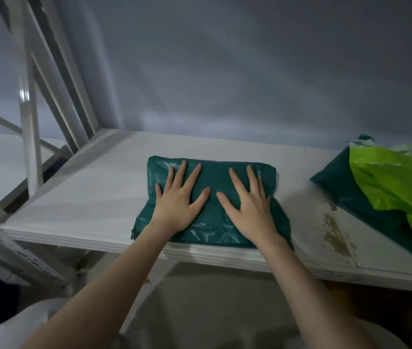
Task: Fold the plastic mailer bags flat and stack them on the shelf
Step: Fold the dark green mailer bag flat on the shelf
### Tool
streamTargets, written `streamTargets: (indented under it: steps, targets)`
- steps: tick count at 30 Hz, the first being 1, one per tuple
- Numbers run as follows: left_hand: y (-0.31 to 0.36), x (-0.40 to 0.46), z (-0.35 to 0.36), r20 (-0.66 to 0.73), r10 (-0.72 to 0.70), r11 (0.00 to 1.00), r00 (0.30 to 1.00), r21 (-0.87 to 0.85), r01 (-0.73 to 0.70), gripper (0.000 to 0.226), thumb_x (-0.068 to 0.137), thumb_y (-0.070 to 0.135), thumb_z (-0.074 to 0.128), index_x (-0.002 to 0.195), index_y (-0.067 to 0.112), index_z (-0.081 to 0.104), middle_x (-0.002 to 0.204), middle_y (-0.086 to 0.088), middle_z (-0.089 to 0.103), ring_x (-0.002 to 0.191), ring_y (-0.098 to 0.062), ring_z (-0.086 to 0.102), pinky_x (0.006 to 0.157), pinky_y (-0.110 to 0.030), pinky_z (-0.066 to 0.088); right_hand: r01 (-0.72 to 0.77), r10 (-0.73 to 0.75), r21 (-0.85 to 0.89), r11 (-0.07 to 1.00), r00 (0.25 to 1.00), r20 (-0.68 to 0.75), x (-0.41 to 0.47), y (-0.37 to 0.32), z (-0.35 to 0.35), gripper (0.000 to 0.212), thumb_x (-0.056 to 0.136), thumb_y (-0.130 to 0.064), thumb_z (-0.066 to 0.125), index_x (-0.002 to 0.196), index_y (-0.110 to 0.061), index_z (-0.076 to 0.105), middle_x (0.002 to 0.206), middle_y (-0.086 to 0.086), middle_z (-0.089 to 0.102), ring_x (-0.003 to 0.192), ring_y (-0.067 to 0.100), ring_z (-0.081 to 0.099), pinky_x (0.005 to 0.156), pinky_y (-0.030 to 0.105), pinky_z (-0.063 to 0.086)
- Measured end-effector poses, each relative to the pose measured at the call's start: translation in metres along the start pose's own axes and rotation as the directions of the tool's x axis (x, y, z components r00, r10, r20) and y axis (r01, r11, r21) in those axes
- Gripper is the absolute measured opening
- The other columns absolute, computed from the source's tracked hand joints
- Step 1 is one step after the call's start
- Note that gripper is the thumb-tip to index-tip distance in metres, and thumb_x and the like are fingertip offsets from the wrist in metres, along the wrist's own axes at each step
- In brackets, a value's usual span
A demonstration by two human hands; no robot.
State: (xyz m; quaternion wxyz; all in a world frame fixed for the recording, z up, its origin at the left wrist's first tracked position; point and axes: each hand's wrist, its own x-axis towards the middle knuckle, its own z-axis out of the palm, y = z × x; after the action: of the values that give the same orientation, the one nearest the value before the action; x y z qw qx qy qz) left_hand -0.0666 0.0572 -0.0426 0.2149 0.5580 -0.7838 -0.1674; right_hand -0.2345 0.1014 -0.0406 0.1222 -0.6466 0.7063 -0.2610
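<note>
Both hands, left (pixel 179 197) and right (pixel 247 200), press flat, fingers spread, gripping nothing, on unlabelled teal mailer (pixel 212 177).

A white flat shelf board (pixel 79 197) carries a folded dark green plastic mailer bag (pixel 212 172) at its near edge. At the far right lie another dark green bag (pixel 338 187) under a crumpled lime green plastic bag (pixel 396 182). Brown stains (pixel 336 233) mark the board between them.
</note>
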Motion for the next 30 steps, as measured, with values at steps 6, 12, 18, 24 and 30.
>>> streamTargets:
  steps: [6,12,18,24,30]
  targets:
    - [0.000,0.002,0.001,-0.004,0.004,1.000,1.000,-0.025,-0.004,0.063,0.091,0.060,0.031,0.146,0.045,0.006,0.158,0.010,-0.004,0.145,-0.019,-0.011,0.115,-0.056,-0.001,-0.001,0.002,0.059,0.998,1.000,-0.013,0.002,0.001,0.003,0.067,0.089,-0.060,0.041,0.147,-0.041,0.014,0.159,-0.005,-0.007,0.146,0.023,-0.011,0.114,0.058,0.017]
    - [-0.001,0.004,0.001,0.008,0.004,0.999,1.000,-0.037,-0.004,0.064,0.091,0.060,0.032,0.146,0.043,0.006,0.158,0.008,-0.004,0.146,-0.019,-0.007,0.116,-0.054,0.001,-0.003,0.003,0.048,0.999,1.000,-0.009,0.004,0.001,0.004,0.069,0.089,-0.060,0.042,0.148,-0.040,0.013,0.159,-0.003,-0.009,0.146,0.023,-0.009,0.115,0.055,0.018]
    - [-0.001,0.005,0.002,0.008,0.004,1.000,1.000,-0.001,-0.004,0.064,0.091,0.060,0.030,0.146,0.043,0.004,0.158,0.007,-0.004,0.146,-0.019,-0.006,0.116,-0.055,0.001,-0.001,0.002,0.015,1.000,1.000,-0.022,0.005,0.001,0.005,0.070,0.088,-0.062,0.041,0.148,-0.038,0.013,0.159,-0.001,-0.007,0.146,0.024,-0.006,0.114,0.056,0.020]
    - [-0.001,0.005,-0.009,0.066,-0.007,0.993,0.998,0.115,0.000,0.070,0.088,0.069,0.023,0.147,0.040,0.002,0.158,0.008,-0.001,0.146,-0.017,0.000,0.115,-0.050,-0.001,-0.017,0.026,-0.183,0.983,0.998,0.051,0.006,-0.003,-0.010,0.065,0.090,-0.065,0.025,0.148,-0.040,0.011,0.159,-0.002,-0.001,0.146,0.023,0.000,0.114,0.057,0.005]
    - [-0.031,0.039,-0.041,-0.214,-0.270,0.941,0.939,-0.264,0.211,0.042,0.100,0.034,0.028,0.136,0.017,0.041,0.145,-0.008,0.038,0.132,-0.027,0.033,0.108,-0.041,0.025,-0.075,0.108,0.133,0.988,0.959,-0.260,0.038,0.015,-0.032,0.049,0.099,-0.036,0.037,0.144,-0.017,0.033,0.142,0.010,0.037,0.130,0.029,0.032,0.105,0.039,0.028]
